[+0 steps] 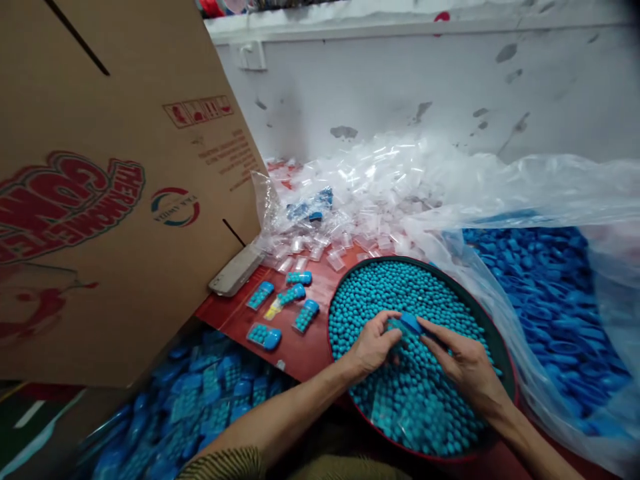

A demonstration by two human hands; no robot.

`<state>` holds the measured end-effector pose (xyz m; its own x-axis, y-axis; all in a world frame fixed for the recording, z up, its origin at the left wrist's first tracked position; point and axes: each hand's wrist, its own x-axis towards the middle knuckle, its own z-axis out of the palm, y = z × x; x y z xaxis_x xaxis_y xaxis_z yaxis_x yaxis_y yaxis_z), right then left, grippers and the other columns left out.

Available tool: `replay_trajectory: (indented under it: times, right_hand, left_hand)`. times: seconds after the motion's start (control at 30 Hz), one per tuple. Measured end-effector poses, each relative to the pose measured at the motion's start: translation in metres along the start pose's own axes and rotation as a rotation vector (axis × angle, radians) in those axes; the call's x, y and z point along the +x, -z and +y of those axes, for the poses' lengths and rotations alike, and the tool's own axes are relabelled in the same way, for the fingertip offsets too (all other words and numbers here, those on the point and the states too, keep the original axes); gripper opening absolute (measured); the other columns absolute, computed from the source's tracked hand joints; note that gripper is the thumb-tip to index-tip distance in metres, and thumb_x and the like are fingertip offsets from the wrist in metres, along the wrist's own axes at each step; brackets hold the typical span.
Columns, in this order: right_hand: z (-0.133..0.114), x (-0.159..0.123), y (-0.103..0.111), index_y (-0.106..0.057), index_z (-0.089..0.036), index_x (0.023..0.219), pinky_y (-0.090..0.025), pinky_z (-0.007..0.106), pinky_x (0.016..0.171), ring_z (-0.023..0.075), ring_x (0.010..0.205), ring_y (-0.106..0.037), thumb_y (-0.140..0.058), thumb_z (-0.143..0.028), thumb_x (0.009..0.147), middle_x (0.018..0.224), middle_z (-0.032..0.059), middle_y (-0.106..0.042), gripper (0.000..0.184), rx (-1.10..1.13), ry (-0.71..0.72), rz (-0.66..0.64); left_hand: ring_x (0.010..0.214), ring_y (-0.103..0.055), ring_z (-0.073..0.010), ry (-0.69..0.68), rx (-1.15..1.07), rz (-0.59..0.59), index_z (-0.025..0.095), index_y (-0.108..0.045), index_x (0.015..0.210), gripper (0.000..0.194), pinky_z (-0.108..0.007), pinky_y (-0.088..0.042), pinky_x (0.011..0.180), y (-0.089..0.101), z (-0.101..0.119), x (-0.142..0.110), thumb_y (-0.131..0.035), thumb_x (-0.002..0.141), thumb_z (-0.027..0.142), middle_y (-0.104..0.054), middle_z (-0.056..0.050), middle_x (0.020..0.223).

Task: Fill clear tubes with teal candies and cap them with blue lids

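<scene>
A round tub in front of me is filled with small turquoise candy balls. Over it, my left hand curls its thumb and fingers at one end of a small blue cap. A clear container seems to be in those fingers, but it is mostly hidden. From the other side, my right hand pinches the cap between thumb and fingers. Left of the tub, several filled containers with blue caps lie on the red tabletop. A small yellow piece lies among them.
A large printed carton stands at the left. Below the table edge are many filled containers. Clear empty containers are heaped behind the tub, beside a grey flat case. Plastic sheeting surrounds blue caps at right.
</scene>
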<state>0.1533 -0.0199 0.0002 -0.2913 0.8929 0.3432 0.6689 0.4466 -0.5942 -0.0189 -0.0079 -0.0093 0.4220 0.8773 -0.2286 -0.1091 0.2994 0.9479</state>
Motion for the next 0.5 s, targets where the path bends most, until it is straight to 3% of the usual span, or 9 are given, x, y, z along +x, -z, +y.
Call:
replay_trajectory:
  times: [0.2,0.37,0.5]
  right_hand:
    - [-0.009,-0.003,-0.004,-0.057,-0.02,0.105,-0.049,0.028,0.075,0.0163,0.085,-0.06,-0.042,-0.023,0.083,0.095,0.0049,-0.064,0.027,0.006,0.053,-0.012]
    - [-0.012,-0.001,-0.003,-0.061,-0.019,0.098,-0.048,0.027,0.069,0.0153,0.075,-0.06,-0.044,-0.023,0.083,0.085,0.0042,-0.065,0.023,0.074,-0.032,0.012]
    - [-0.017,0.001,0.0,-0.064,-0.021,0.094,-0.049,0.024,0.063,0.0146,0.069,-0.061,-0.047,-0.027,0.082,0.079,0.0017,-0.066,0.021,0.168,-0.125,0.005]
  left_hand:
    - [0.047,-0.05,-0.008,-0.009,-0.018,-0.034,0.017,-0.038,0.111,0.041,-0.015,-0.037,0.035,-0.002,-0.002,-0.004,-0.049,0.075,0.031,-0.049,0.001,0.071]
    - [0.041,-0.044,-0.006,-0.001,0.053,-0.028,0.017,-0.037,0.117,0.047,-0.014,-0.032,0.033,-0.003,-0.003,-0.002,-0.05,0.075,0.032,-0.046,0.004,0.06]
    - [0.043,-0.046,-0.0056,-0.012,0.007,-0.051,0.018,-0.032,0.121,0.052,-0.015,-0.031,0.033,-0.003,-0.001,-0.004,-0.051,0.074,0.03,-0.047,0.002,0.069]
